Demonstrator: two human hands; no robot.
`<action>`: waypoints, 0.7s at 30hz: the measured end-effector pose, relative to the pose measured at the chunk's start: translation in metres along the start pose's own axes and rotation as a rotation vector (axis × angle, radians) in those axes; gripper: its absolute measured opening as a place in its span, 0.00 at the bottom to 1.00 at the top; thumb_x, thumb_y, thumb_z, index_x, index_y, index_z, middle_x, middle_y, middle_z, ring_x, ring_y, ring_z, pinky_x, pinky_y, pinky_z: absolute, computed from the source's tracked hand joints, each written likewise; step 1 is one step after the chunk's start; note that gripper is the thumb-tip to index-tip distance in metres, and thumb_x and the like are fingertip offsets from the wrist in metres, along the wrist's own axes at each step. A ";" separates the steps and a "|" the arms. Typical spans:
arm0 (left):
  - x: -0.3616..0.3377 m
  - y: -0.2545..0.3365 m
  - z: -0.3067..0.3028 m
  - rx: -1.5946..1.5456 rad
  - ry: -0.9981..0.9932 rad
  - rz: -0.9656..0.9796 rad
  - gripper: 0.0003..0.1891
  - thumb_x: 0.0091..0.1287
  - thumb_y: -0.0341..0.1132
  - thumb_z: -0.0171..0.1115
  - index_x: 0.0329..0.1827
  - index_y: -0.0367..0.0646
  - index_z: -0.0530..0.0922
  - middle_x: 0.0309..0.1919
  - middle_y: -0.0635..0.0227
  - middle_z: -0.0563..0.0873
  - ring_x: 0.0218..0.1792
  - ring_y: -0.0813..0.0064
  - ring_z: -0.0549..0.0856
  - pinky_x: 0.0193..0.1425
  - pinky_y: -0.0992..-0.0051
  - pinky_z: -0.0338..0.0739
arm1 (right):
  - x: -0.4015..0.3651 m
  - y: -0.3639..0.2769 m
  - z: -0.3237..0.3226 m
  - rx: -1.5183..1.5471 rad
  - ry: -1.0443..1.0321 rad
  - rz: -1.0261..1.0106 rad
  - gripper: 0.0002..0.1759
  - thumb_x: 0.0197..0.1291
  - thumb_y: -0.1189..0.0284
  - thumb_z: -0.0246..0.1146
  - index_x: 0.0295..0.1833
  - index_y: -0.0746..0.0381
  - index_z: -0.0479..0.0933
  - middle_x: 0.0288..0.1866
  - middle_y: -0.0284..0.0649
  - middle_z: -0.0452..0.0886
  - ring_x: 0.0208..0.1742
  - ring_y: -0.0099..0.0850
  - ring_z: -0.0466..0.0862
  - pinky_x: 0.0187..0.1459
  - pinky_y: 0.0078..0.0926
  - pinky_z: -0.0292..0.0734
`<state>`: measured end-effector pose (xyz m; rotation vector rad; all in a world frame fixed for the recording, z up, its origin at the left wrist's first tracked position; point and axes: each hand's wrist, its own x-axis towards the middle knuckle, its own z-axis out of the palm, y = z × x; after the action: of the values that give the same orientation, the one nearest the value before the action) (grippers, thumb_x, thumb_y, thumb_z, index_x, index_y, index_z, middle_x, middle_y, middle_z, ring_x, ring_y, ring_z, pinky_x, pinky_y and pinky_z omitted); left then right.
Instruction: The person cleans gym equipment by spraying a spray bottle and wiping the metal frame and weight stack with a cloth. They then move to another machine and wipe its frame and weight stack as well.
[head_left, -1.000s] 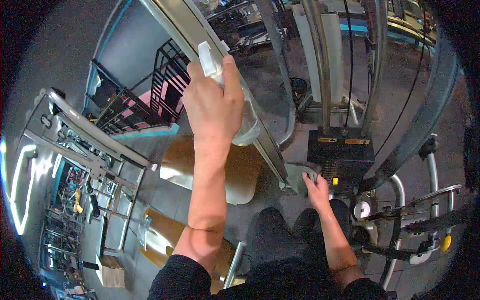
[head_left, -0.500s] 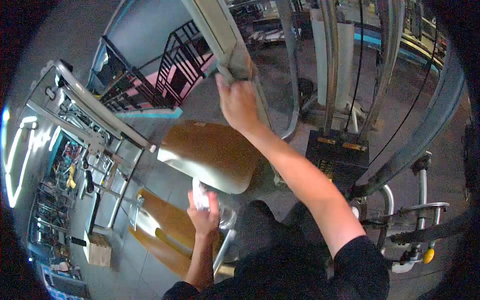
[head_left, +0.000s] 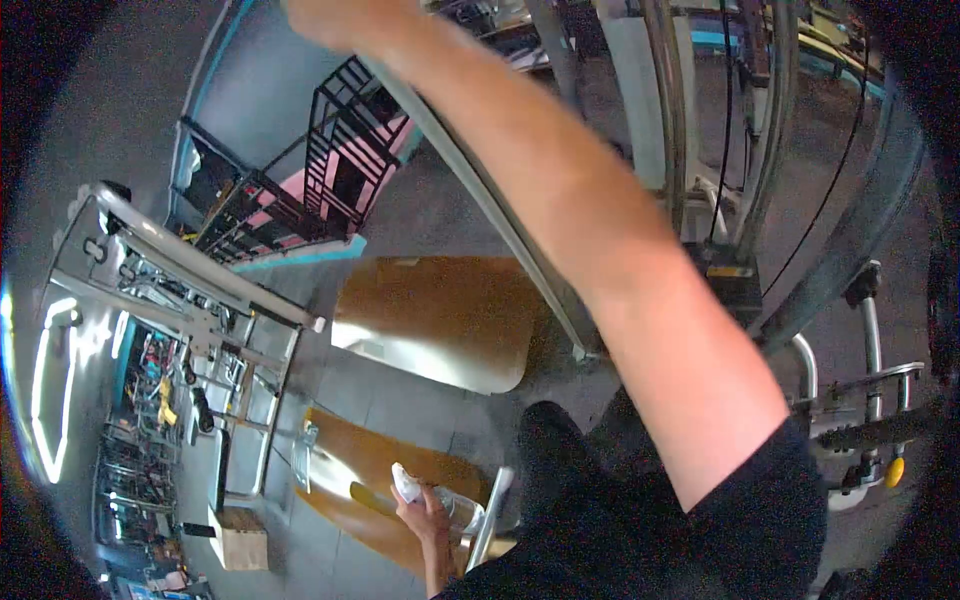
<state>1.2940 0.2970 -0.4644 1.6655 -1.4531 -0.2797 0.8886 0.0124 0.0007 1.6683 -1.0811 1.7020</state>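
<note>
Clearly, our left hand [head_left: 424, 517] grasped the clear plastic spray bottle with white trigger [head_left: 458, 508]; our right hand [head_left: 338, 22], grip unreadable, was nearer the diagonally slanting grey metal beam [head_left: 495, 222].

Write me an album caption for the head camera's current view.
Among gym machines, a spray bottle in the left grip, the right grip high at the picture's top edge.
</note>
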 end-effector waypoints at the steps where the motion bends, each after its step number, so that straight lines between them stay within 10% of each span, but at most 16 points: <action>1: 0.005 -0.001 0.006 -0.010 0.004 0.004 0.21 0.73 0.44 0.65 0.57 0.33 0.75 0.32 0.56 0.88 0.34 0.62 0.90 0.39 0.64 0.84 | -0.040 0.005 -0.002 -0.064 0.203 -0.093 0.32 0.76 0.54 0.55 0.57 0.79 0.79 0.52 0.74 0.80 0.58 0.66 0.81 0.63 0.66 0.73; 2: 0.009 0.004 0.006 -0.001 -0.036 0.033 0.21 0.73 0.44 0.65 0.56 0.34 0.75 0.32 0.57 0.88 0.34 0.64 0.90 0.39 0.65 0.84 | -0.083 0.008 -0.003 -0.123 0.406 -0.176 0.35 0.74 0.52 0.60 0.59 0.80 0.77 0.59 0.76 0.77 0.63 0.69 0.78 0.64 0.62 0.75; 4: 0.017 0.008 0.013 0.006 -0.078 0.062 0.21 0.74 0.44 0.65 0.56 0.35 0.75 0.32 0.58 0.88 0.34 0.65 0.90 0.39 0.65 0.83 | -0.171 0.014 0.004 -0.019 0.227 0.004 0.29 0.73 0.59 0.59 0.56 0.79 0.81 0.69 0.72 0.72 0.77 0.67 0.63 0.81 0.63 0.47; 10: 0.007 0.019 0.038 -0.096 -0.129 0.073 0.27 0.72 0.51 0.68 0.58 0.35 0.75 0.30 0.65 0.87 0.32 0.73 0.86 0.38 0.70 0.81 | -0.390 0.030 0.005 -0.094 -0.321 0.433 0.36 0.74 0.56 0.59 0.75 0.72 0.67 0.80 0.62 0.62 0.84 0.61 0.53 0.83 0.61 0.42; 13: -0.004 0.030 0.041 -0.089 -0.198 -0.049 0.15 0.72 0.38 0.65 0.50 0.34 0.76 0.33 0.62 0.86 0.34 0.73 0.85 0.40 0.69 0.80 | -0.415 0.024 -0.011 0.068 -0.264 0.457 0.39 0.74 0.54 0.58 0.79 0.69 0.61 0.82 0.63 0.58 0.84 0.64 0.51 0.83 0.60 0.40; 21: -0.017 0.009 0.027 -0.171 -0.035 -0.009 0.19 0.68 0.40 0.68 0.51 0.34 0.76 0.26 0.56 0.86 0.27 0.66 0.86 0.33 0.64 0.80 | -0.071 -0.007 0.007 -0.052 0.166 0.071 0.53 0.63 0.32 0.58 0.62 0.78 0.78 0.73 0.74 0.66 0.75 0.75 0.61 0.76 0.68 0.51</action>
<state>1.2650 0.2998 -0.4803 1.5363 -1.4067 -0.4277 0.9065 0.0220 -0.0678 1.4443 -1.1074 1.8055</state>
